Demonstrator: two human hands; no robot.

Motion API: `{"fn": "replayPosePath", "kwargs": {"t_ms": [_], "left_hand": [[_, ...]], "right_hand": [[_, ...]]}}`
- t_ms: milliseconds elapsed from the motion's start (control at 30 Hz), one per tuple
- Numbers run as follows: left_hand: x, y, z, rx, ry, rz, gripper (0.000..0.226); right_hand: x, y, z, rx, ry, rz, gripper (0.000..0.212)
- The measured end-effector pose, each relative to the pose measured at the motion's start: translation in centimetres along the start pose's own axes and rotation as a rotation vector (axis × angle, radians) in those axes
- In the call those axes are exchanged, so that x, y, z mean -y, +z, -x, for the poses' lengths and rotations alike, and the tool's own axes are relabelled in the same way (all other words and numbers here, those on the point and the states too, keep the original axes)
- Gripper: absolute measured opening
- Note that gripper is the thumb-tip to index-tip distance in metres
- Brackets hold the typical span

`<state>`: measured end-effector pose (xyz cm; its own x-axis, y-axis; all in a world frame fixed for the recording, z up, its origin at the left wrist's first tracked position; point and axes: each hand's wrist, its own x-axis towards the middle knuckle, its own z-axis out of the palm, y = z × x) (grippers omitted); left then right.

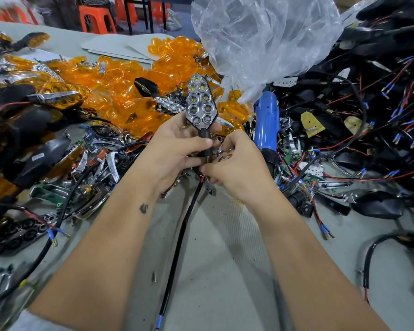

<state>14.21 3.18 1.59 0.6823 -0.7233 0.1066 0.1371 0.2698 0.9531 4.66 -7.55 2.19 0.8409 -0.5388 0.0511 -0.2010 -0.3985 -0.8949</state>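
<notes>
Right, a grey table (225,271) fills the view, and it is crowded. A heap of orange lenses (129,75) runs across the far middle, with flat grey sheets (120,48) behind it towards the far edge. Chrome trims (98,163) and dark housings pile along the left side. The whole right side is a tangle of black housings and red-and-blue wires (368,103). A crumpled clear plastic bag (261,37) rises at the far right, and beyond the far edge stand orange stools (97,17) on a dark floor. A blue power screwdriver (266,123) lies just right of the hands, and a lone screw (154,276) sits on bare surface near the near edge.

Now the hands, at the middle of the table. The left hand (177,149) grips the black stem of the LED lamp (201,101), its fingers wrapped behind and its thumb (202,142) pressed across the front. The lamp stands upright above that fist, clear of the surface, its reflector cells facing the camera with no lens over them. The right hand (234,166) sits just beside it, touching, with fingers curled tight. Its fingertips (207,169) pinch the black cable (179,242) right where it leaves the threaded end of the stem. From there the cable drops between the forearms towards the near edge.
</notes>
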Motion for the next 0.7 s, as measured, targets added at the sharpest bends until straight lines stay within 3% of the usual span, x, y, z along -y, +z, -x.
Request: {"fn": "replayPosePath", "kwargs": {"t_ms": [300, 533, 700], "left_hand": [[-0.75, -0.48, 0.26, 0.148, -0.082, -0.1, 0.078], [-0.7, -0.79, 0.09, 0.171, -0.088, -0.12, 0.083], [-0.99, -0.58, 0.17, 0.164, -0.108, -0.154, 0.103]], "right_hand": [[0.32, -0.08, 0.19, -0.007, -0.027, 0.018, 0.043], [0.45, -0.07, 0.26, -0.01, -0.046, 0.028, 0.04], [0.54, -0.18, 0.34, -0.008, -0.053, 0.037, 0.051]]}}
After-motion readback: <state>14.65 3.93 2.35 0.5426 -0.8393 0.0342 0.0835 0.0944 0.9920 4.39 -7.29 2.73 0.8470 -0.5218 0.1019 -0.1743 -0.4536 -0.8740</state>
